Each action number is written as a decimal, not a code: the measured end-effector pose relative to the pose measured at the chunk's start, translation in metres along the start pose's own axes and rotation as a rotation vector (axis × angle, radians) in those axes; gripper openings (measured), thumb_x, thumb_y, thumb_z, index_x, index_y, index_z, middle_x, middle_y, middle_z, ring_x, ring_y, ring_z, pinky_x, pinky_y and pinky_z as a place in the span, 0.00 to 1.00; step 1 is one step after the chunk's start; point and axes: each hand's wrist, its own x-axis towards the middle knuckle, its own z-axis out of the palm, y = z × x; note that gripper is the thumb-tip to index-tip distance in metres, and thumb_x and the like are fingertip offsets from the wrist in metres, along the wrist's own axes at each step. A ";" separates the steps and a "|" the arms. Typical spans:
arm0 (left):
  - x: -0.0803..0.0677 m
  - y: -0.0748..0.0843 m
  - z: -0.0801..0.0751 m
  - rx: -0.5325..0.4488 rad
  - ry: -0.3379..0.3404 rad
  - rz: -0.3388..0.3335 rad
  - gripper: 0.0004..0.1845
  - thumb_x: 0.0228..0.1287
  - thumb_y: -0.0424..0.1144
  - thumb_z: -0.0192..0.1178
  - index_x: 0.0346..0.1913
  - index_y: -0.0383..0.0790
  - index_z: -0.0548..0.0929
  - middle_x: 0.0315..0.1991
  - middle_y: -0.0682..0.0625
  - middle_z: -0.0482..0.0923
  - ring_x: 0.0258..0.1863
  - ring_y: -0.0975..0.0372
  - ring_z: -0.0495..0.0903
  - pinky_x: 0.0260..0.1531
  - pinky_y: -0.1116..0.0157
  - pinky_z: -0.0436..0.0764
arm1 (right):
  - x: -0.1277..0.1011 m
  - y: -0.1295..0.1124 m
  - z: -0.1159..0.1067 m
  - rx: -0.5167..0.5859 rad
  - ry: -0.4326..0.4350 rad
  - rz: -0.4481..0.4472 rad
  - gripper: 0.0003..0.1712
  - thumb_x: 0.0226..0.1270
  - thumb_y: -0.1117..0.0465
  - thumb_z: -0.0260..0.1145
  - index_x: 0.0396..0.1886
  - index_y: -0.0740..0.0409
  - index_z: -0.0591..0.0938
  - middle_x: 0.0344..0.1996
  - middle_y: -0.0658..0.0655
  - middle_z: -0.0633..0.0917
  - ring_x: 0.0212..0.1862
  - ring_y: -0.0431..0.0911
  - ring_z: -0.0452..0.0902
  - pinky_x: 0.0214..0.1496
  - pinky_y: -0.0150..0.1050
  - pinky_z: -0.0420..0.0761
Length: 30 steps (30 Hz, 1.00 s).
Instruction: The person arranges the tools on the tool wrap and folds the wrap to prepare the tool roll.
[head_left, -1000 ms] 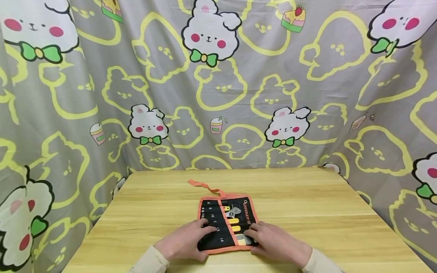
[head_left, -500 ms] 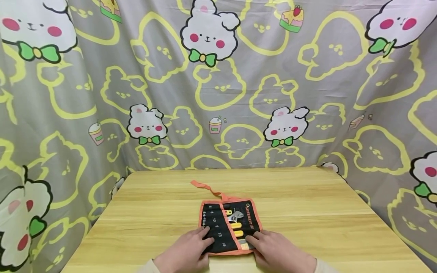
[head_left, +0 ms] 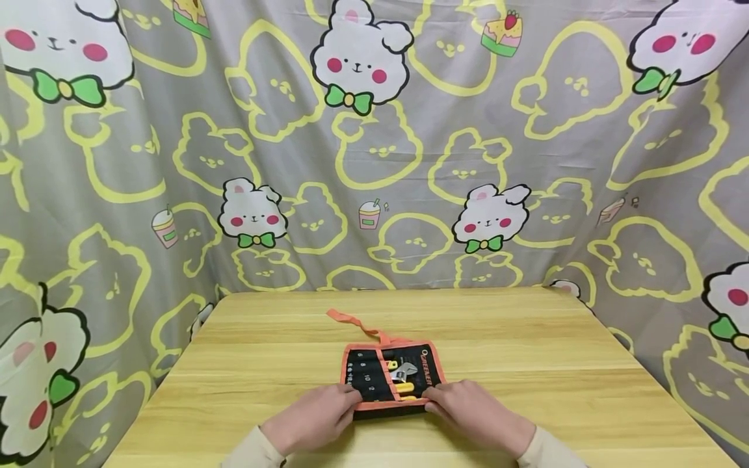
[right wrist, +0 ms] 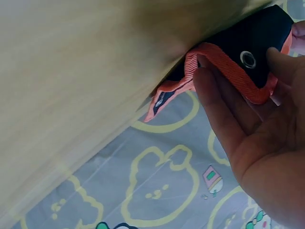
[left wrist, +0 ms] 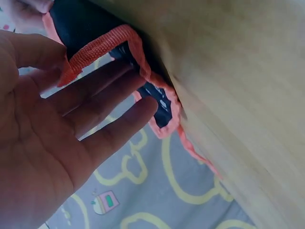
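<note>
A black tool roll (head_left: 368, 380) with orange trim lies on the table, its near edge folded up and over toward the far side. My left hand (head_left: 318, 413) pinches the left corner of that edge between thumb and fingers. At the right corner, my right hand (head_left: 476, 413) pinches the cloth, thumb near a metal eyelet (right wrist: 248, 59) in the right wrist view. Several tools sit in the pockets, among them an adjustable wrench (head_left: 404, 372) and a yellow handle (head_left: 404, 387). The fold covers the lower pockets.
An orange tie strap (head_left: 351, 318) trails from the roll's far edge across the wooden table (head_left: 246, 357). A grey curtain (head_left: 310, 156) with cartoon prints hangs behind the table and along both sides.
The roll slid slightly toward me while lying flat. Since then both hands have lifted its near edge and turned it over away from me, covering the lower pockets.
</note>
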 end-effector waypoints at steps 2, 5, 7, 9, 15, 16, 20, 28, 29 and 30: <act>0.003 -0.003 -0.002 -0.037 0.013 0.004 0.05 0.73 0.34 0.60 0.46 0.47 0.83 0.35 0.59 0.82 0.30 0.73 0.75 0.31 0.69 0.79 | 0.003 0.004 0.001 0.024 -0.006 0.010 0.12 0.81 0.51 0.57 0.37 0.47 0.83 0.26 0.39 0.82 0.27 0.28 0.73 0.28 0.31 0.77; 0.008 -0.007 -0.004 -0.079 0.016 -0.001 0.08 0.74 0.33 0.60 0.50 0.48 0.82 0.37 0.59 0.84 0.32 0.74 0.77 0.33 0.69 0.81 | 0.007 0.008 0.001 0.060 -0.022 0.036 0.14 0.81 0.49 0.56 0.34 0.44 0.82 0.24 0.37 0.79 0.25 0.28 0.71 0.27 0.31 0.75; 0.011 -0.009 -0.005 -0.100 0.011 0.000 0.09 0.74 0.33 0.60 0.51 0.48 0.82 0.40 0.57 0.86 0.35 0.73 0.80 0.36 0.68 0.83 | 0.009 0.010 0.002 0.077 -0.032 0.053 0.15 0.81 0.48 0.55 0.32 0.43 0.80 0.22 0.36 0.78 0.24 0.28 0.70 0.26 0.31 0.74; 0.015 -0.012 -0.006 -0.125 0.005 0.002 0.09 0.74 0.32 0.60 0.50 0.47 0.83 0.42 0.55 0.87 0.37 0.72 0.82 0.38 0.68 0.84 | 0.011 0.012 0.002 0.097 -0.038 0.071 0.15 0.81 0.47 0.55 0.32 0.42 0.80 0.22 0.36 0.77 0.23 0.29 0.69 0.27 0.31 0.73; 0.021 -0.017 -0.007 -0.171 0.017 0.022 0.09 0.75 0.28 0.57 0.50 0.45 0.79 0.38 0.55 0.84 0.32 0.74 0.77 0.34 0.71 0.80 | 0.016 0.016 0.004 0.139 -0.043 0.113 0.10 0.80 0.47 0.57 0.44 0.47 0.80 0.24 0.36 0.74 0.23 0.31 0.66 0.28 0.30 0.70; 0.021 -0.017 -0.007 -0.165 0.022 0.024 0.08 0.75 0.28 0.56 0.49 0.45 0.78 0.36 0.56 0.83 0.31 0.74 0.76 0.33 0.72 0.79 | 0.017 0.016 0.003 0.140 -0.039 0.118 0.11 0.80 0.47 0.58 0.46 0.48 0.78 0.24 0.37 0.74 0.23 0.32 0.66 0.28 0.30 0.69; 0.025 -0.017 -0.006 -0.124 0.043 0.017 0.08 0.75 0.28 0.55 0.42 0.46 0.74 0.31 0.58 0.76 0.27 0.70 0.72 0.30 0.72 0.76 | 0.019 0.015 0.001 0.139 -0.015 0.159 0.14 0.78 0.47 0.60 0.48 0.51 0.72 0.26 0.40 0.73 0.24 0.33 0.65 0.27 0.31 0.68; 0.025 -0.009 -0.007 0.072 0.102 0.017 0.09 0.69 0.30 0.62 0.46 0.46 0.86 0.40 0.53 0.82 0.39 0.65 0.82 0.41 0.66 0.85 | 0.022 0.012 0.001 0.071 0.003 0.125 0.08 0.78 0.54 0.61 0.37 0.44 0.72 0.30 0.41 0.69 0.22 0.33 0.60 0.21 0.29 0.63; 0.024 -0.009 -0.007 0.087 0.118 0.016 0.08 0.69 0.31 0.63 0.46 0.46 0.86 0.41 0.53 0.82 0.40 0.65 0.81 0.41 0.66 0.85 | 0.021 0.012 0.002 0.051 0.013 0.128 0.07 0.78 0.54 0.62 0.37 0.44 0.73 0.31 0.41 0.70 0.22 0.33 0.61 0.21 0.30 0.63; 0.023 -0.008 -0.007 0.098 0.133 0.015 0.07 0.68 0.33 0.64 0.46 0.45 0.87 0.41 0.53 0.81 0.40 0.65 0.80 0.41 0.66 0.84 | 0.021 0.012 0.003 0.032 0.025 0.134 0.06 0.77 0.54 0.62 0.38 0.43 0.75 0.33 0.42 0.71 0.22 0.34 0.62 0.21 0.30 0.64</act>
